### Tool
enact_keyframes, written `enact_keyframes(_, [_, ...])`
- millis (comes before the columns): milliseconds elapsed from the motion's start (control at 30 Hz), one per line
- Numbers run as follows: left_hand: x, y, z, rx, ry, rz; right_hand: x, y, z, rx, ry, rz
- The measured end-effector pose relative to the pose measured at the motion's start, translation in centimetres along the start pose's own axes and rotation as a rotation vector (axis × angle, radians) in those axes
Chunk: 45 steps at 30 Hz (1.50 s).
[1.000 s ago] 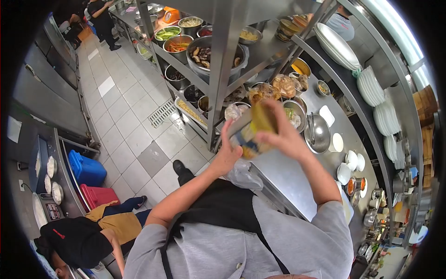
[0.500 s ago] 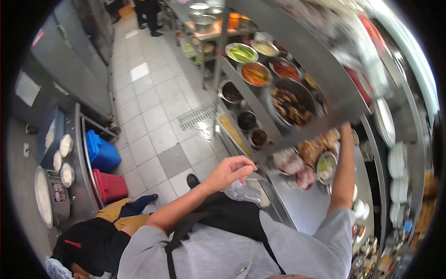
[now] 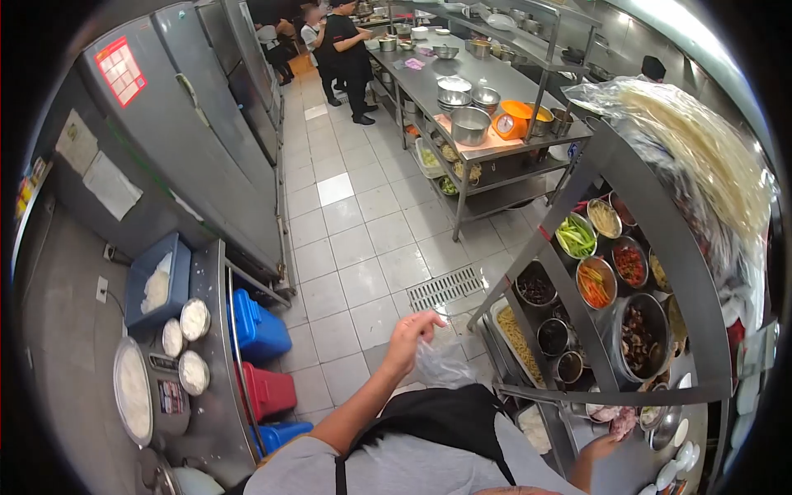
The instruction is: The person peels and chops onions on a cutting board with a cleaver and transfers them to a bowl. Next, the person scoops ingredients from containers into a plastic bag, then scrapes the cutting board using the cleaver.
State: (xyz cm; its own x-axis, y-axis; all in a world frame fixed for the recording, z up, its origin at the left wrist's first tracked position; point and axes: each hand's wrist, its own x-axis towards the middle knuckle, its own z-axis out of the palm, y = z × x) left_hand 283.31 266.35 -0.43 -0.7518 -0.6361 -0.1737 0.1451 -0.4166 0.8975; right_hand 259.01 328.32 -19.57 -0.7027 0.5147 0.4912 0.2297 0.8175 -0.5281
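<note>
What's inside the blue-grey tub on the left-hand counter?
A white heap lies in the tub; too small to identify. The heap covers whatever is beneath it.

Bins, blue: two (image 3: 258, 326). Bin, red: one (image 3: 268, 393). Bowls of white powder, small, round: three (image 3: 195, 373). Large pan of white powder: one (image 3: 133, 392). Tub, blue: one (image 3: 157, 285). Scale, orange: one (image 3: 512, 120). Floor drain: one (image 3: 445, 289). Notice, red-edged: one (image 3: 120, 72). Green vegetable bowl: one (image 3: 576, 237). Carrot bowl: one (image 3: 594, 282). Mushroom pot: one (image 3: 642, 340). Noodle tray: one (image 3: 518, 342). Pink cloth: one (image 3: 413, 63). Wearer's hands: two, left (image 3: 412, 337) and right (image 3: 601, 446).
</note>
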Motion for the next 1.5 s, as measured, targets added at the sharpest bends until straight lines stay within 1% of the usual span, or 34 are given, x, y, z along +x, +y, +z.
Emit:
enact_keyframes(33, [1.8, 0.6, -1.6, -0.024, 0.038, -0.016, -3.2, 9.3, 3.7, -0.315, -0.228, -0.043])
enact_keyframes(67, [3.6, 1.1, -2.8, -0.05, 0.078, -0.031, -6.7, 9.9, 3.4, -0.847, -0.747, -0.357])
enact_keyframes(100, [5.6, 1.6, -3.4, -0.036, 0.144, -0.036, -10.3, 10.3, 3.0, -1.083, -1.169, -0.876])
enact_keyframes(133, [8.0, 1.9, -4.3, -0.003, 0.132, -0.006, -13.7, 8.5, 3.8, -1.013, -1.475, -0.923])
enact_keyframes(167, [10.5, 1.8, -5.3, 0.032, 0.125, 0.023, -16.6, 6.0, 5.4, -0.873, -1.623, -0.764])
enact_keyframes(233, [15.3, 2.6, -7.0, 0.045, 0.116, 0.059, -21.8, -0.6, 10.4, -0.616, -1.742, -0.554])
enact_keyframes(300, [20.0, 3.7, -8.4, 0.005, 0.112, 0.06, -26.0, -7.8, 16.7, -0.418, -1.796, -0.559])
enact_keyframes(367, [24.5, 5.4, -10.6, -0.035, 0.167, 0.094, -29.4, -16.0, 24.1, -0.184, -1.81, -0.692])
enact_keyframes(433, [28.7, 8.3, -12.6, -0.14, 0.246, 0.085, -32.6, -26.6, 32.0, 0.133, -1.75, -0.947])
enact_keyframes(467, [30.2, 10.0, -14.2, -0.222, 0.298, 0.059, -34.5, -32.5, 36.8, 0.2, -1.683, -1.09])
enact_keyframes(500, [31.7, 11.5, -16.2, -0.275, 0.307, 0.104, -37.4, -37.6, 42.3, 0.066, -1.616, -1.342])
enact_keyframes(533, [33.5, 13.3, -18.4, -0.326, 0.309, 0.163, -38.1, -48.8, 39.5, 0.11, -1.658, -0.856])
enact_keyframes(567, [34.9, 15.0, -20.7, -0.319, 0.365, 0.214, -40.2, -57.4, 38.7, 0.355, -1.469, -0.809])
enact_keyframes(600, [36.1, 16.4, -22.8, -0.317, 0.426, 0.26, -41.4, -65.5, 39.7, 0.524, -1.592, -0.87])
enact_keyframes(633, [37.3, 17.5, -24.8, -0.397, 0.485, 0.309, -41.9, -73.7, 37.6, 0.826, -1.727, -0.991])
enact_keyframes(667, [38.5, 18.6, -26.8, -0.474, 0.547, 0.355, -41.8, -82.6, 33.8, 0.828, -1.861, -1.28])
enact_keyframes(700, [40.0, 19.4, -28.7, -0.546, 0.604, 0.406, -43.0, -89.8, 30.7, 0.899, -1.919, -1.521])
enact_keyframes(767, [43.6, 20.8, -32.1, -0.643, 0.66, 0.437, -47.6, -100.2, 25.9, 1.017, -2.191, -1.627])
enact_keyframes(800, [45.7, 21.5, -34.2, -0.69, 0.684, 0.457, -51.3, -102.9, 26.0, 0.98, -2.233, -1.615])
enact_keyframes(833, [48.1, 20.9, -37.1, -0.733, 0.541, 0.491, -55.1, -105.6, 26.3, 0.945, -2.272, -1.605])
enact_keyframes(933, [54.7, 26.4, -42.9, -0.454, 0.671, 0.457, -65.0, -115.8, 31.5, 0.875, -2.366, -1.468])
enact_keyframes(967, [57.2, 26.3, -47.6, -0.496, 0.477, 0.567, -67.8, -119.1, 33.6, 0.846, -2.395, -1.393])
enact_keyframes(1033, [60.8, 32.4, -52.4, 0.179, 0.681, 0.637, -69.3, -127.6, 34.5, 0.666, -2.369, -1.225])
enact_keyframes(1067, [62.0, 35.6, -53.3, 0.516, 0.76, 0.627, -69.5, -131.6, 34.4, 0.663, -2.323, -1.201])
enact_keyframes(1100, [62.9, 39.4, -53.2, 1.088, 0.976, 0.677, -69.7, -135.8, 34.0, 0.677, -2.267, -1.172])
enact_keyframes(1167, [67.4, 44.5, -54.4, 1.132, 0.604, 0.954, -69.1, -143.3, 32.6, 0.813, -2.014, -1.476])
enact_keyframes(1200, [70.0, 47.1, -55.5, 1.322, 0.439, 0.976, -68.8, -146.6, 32.3, 0.88, -1.868, -1.605])
enact_keyframes(1233, [72.7, 49.5, -56.5, 1.508, 0.258, 0.987, -68.5, -150.0, 32.6, 0.802, -1.909, -1.695])
enact_keyframes(1300, [78.1, 53.1, -59.8, 1.746, 0.016, 0.85, -68.6, -156.1, 34.4, 0.65, -1.981, -1.856])
enact_keyframes(1367, [84.6, 55.0, -64.6, 1.853, -0.075, 0.569, -70.3, -162.3, 37.5, 0.546, -2.182, -1.761])
enact_keyframes(1400, [87.9, 55.7, -67.1, 1.868, -0.032, 0.606, -71.2, -165.2, 39.3, 0.497, -2.281, -1.699])
enact_keyframes(1433, [91.1, 56.3, -69.8, 1.878, 0.001, 0.643, -72.3, -167.5, 41.5, 0.588, -2.465, -1.337])
enact_keyframes(1467, [94.3, 56.9, -72.1, 1.879, 0.03, 0.682, -73.5, -169.6, 43.2, 0.719, -2.349, -1.31])
enact_keyframes(1500, [97.0, 58.1, -74.0, 1.824, 0.056, 0.63, -74.7, -171.7, 44.8, 0.831, -2.223, -1.279])
